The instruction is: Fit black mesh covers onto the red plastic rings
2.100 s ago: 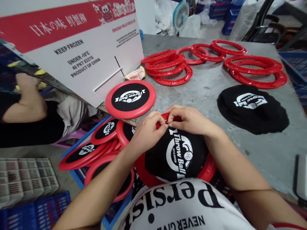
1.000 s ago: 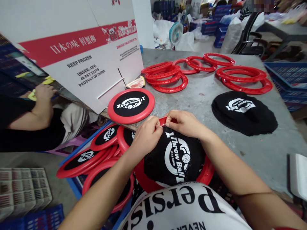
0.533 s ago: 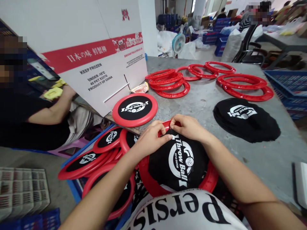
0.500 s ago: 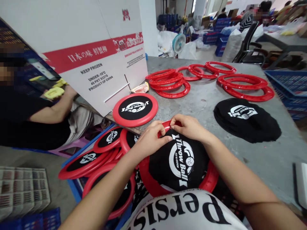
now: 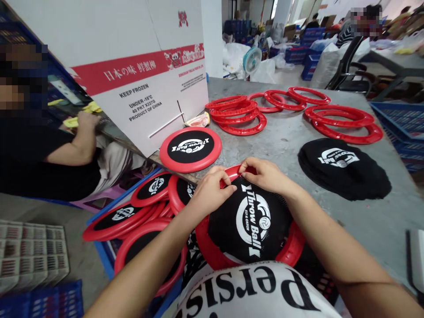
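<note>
Clamping the upper rim of a red ring at lower centre of frame in a two-handed grip, with left hand just beside right hand and a black mesh disc lying across, apparently only partly seated. Looks well underway: to count as done, several assembled discs piled over the blue crate at lower left, plus a finished disc on the counter, left of centre. Seemingly left: bare rings across upper centre to upper right, plus black cloth pile at right.
</note>
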Tool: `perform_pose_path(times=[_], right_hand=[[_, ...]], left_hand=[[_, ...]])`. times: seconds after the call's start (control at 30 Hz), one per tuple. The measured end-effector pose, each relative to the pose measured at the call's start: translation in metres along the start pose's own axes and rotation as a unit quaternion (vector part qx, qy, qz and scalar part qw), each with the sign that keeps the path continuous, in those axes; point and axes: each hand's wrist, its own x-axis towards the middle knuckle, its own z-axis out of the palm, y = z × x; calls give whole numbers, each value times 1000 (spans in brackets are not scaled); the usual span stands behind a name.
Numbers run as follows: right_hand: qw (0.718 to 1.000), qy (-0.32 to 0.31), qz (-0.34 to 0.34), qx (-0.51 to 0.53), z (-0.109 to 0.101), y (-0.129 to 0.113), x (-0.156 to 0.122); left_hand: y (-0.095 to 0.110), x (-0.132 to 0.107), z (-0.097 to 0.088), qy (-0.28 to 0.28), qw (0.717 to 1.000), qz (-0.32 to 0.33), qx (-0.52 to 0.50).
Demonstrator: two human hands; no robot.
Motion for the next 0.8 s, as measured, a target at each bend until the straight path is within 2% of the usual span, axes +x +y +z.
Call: perform_pose_path(times=[0.17, 0.27, 0.37, 0.47, 0.67, 0.8], right_hand=[[1000, -5, -2, 10, 0, 3, 1], [997, 0, -82, 5, -4, -1, 2], [983, -32, -171, -52, -8, -13, 3], [983, -51, -159, -76, -6, -22, 3], [986, -19, -162, 43, 3, -7, 5], [987, -42, -138, 68, 1, 3, 6]], left_hand=[[-1, -4, 2, 22, 1000, 12, 16], [3, -5, 1, 27, 999, 15, 20], [7, -6, -1, 15, 999, 42, 18], [7, -7, 0, 3, 996, 90, 23], [-4, -17, 10, 40, 971, 193, 136], [-5, -29, 18, 71, 951, 201, 226]])
